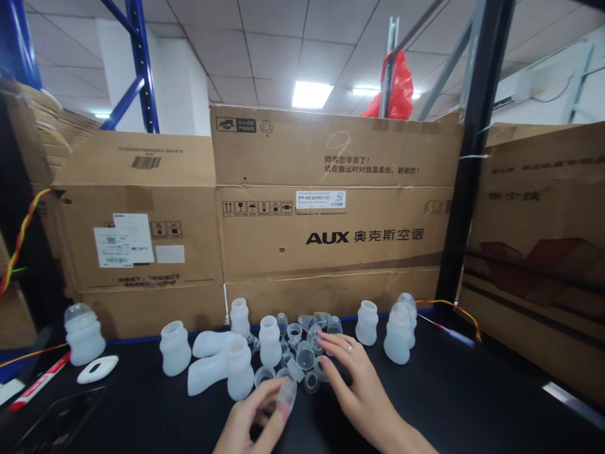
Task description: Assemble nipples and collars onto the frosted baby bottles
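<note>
My left hand [258, 419] pinches a clear plastic cap [287, 394] between thumb and fingers at the front of the table. My right hand [357, 372] reaches over a pile of clear plastic caps and rings [305, 356], its fingers spread and the tips at the pile's right side. Whether those fingertips grip any piece I cannot tell. Just left of the pile stand frosted white bottles without caps, among them a near bottle [240, 369] and a farther one [270, 342]. Two more frosted bottles [208, 373] lie on their sides. Another uncapped bottle [366, 323] is upright beyond my right hand.
Capped bottles stand at the right [397, 337] and far left [84, 337]. Near the left one lie a white oval device [97, 369], a red marker [40, 381] and a dark phone [59, 416]. A screwdriver [454, 334] lies back right. Cardboard [340, 252] walls the table's rear.
</note>
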A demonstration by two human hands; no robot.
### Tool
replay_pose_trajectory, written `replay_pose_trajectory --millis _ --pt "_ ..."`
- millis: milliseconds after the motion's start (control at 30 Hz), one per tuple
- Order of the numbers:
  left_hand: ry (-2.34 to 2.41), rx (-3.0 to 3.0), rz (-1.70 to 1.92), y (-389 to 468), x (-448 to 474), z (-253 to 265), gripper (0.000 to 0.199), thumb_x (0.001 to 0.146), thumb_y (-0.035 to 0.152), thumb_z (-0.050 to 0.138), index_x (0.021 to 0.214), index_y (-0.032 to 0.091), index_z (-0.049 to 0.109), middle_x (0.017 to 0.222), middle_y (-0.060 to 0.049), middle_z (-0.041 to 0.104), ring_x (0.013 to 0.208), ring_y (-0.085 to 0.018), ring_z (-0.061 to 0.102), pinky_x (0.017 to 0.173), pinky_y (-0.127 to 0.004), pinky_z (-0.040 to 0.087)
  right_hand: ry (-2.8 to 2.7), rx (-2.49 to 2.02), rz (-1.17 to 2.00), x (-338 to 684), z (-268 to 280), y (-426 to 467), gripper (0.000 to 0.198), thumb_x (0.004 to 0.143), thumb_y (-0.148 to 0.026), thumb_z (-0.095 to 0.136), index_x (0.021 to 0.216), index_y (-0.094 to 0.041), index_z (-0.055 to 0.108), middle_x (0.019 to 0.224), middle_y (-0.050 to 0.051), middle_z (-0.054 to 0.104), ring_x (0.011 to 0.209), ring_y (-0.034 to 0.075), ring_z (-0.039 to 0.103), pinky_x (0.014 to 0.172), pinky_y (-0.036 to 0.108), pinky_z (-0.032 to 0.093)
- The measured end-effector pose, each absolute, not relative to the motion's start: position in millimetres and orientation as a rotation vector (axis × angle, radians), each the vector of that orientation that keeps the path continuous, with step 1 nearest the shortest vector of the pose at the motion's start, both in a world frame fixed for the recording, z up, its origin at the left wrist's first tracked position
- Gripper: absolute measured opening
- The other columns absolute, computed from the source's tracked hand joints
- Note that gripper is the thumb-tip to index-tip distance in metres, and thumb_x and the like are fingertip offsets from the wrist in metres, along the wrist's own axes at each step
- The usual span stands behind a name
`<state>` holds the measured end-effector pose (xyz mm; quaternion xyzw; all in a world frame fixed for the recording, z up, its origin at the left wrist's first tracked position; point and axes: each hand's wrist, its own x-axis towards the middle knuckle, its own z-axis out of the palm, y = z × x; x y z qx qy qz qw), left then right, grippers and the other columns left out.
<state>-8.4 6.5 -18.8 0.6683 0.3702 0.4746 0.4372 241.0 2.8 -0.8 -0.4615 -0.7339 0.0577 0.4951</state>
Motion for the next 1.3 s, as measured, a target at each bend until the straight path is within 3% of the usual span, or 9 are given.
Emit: replay_pose_trajectory --millis 100,300,467,600,800,1033,1167,1300 --pt "0.806 1.16 1.021 8 -7 -11 0.07 0.077 0.072 0.082 0.116 0.014 0.079 0.105 -0.017 0.084 0.084 -0.028 0.077 0.063 -0.032 0.059 -1.609 -0.977 0.465 236 3 -10 0.029 0.106 -0.04 0.059 0.13 -0.03 0.074 0.139 0.01 0.073 0.134 0.031 0.064 0.118 0.058 0.048" --pt "0.613 0.785 0.853 0 -7 0 0.055 0.085 0.053 0.084 0.116 0.009 0.077 0.11 -0.023 0.083 0.085 -0.028 0.079 0.067 -0.033 0.062 -1.666 -0.718 0.729 225 6 -35 0.032 0.105 -0.041 0.063 0.137 -0.041 0.069 0.146 0.004 0.07 0.141 0.027 0.06 0.121 0.049 0.047" --pt "0.555 0.841 0.833 -8 -5 1 0.043 0.092 0.046 0.079 0.116 0.011 0.077 0.107 -0.018 0.083 0.084 -0.025 0.08 0.069 -0.03 0.062 -1.845 -0.635 0.524 215 3 -35 0.046 0.102 -0.023 0.066 0.142 -0.046 0.062 0.139 0.0 0.075 0.136 0.023 0.063 0.116 0.045 0.053" --pt "0.556 0.892 0.843 -7 -5 -3 0.051 0.093 0.049 0.078 0.13 0.015 0.07 0.097 -0.014 0.083 0.081 -0.024 0.08 0.067 -0.029 0.061 -1.979 -0.717 0.233 211 -2 -30 0.056 0.095 -0.009 0.066 0.142 -0.039 0.062 0.135 0.002 0.076 0.135 0.025 0.064 0.115 0.047 0.054" --pt "0.541 0.972 0.854 -5 -5 -5 0.062 0.09 0.054 0.079 0.137 0.016 0.064 0.098 -0.014 0.083 0.083 -0.024 0.08 0.065 -0.029 0.062 -2.033 -0.85 -0.167 209 -7 -31 0.048 0.089 -0.012 0.066 0.134 -0.028 0.068 0.149 0.016 0.063 0.137 0.036 0.06 0.107 0.056 0.058" --pt "0.659 1.03 0.879 -11 -3 -3 0.069 0.08 0.058 0.087 0.133 0.017 0.068 0.094 -0.009 0.081 0.074 -0.021 0.078 0.06 -0.027 0.061 -2.179 -0.893 -0.314 208 3 -37 0.042 0.089 -0.022 0.074 0.13 -0.028 0.068 0.143 0.019 0.066 0.126 0.038 0.067 0.098 0.054 0.063" --pt "0.752 1.141 0.968 -16 0 -3 0.072 0.075 0.066 0.087 0.127 0.018 0.072 0.095 -0.009 0.083 0.076 -0.023 0.079 0.058 -0.027 0.06 -2.053 -0.917 -0.067 205 1 -40 0.032 0.094 -0.021 0.066 0.125 -0.028 0.064 0.133 0.014 0.071 0.116 0.03 0.073 0.096 0.042 0.064" --pt "0.796 1.307 1.011 -19 3 -7 0.07 0.081 0.074 0.076 0.124 0.019 0.073 0.084 -0.007 0.081 0.072 -0.022 0.079 0.055 -0.024 0.055 -1.907 -1.014 0.323 202 -2 -42 0.026 0.099 -0.025 0.057 0.125 -0.025 0.058 0.105 0.006 0.075 0.086 0.02 0.074 0.079 0.029 0.062"
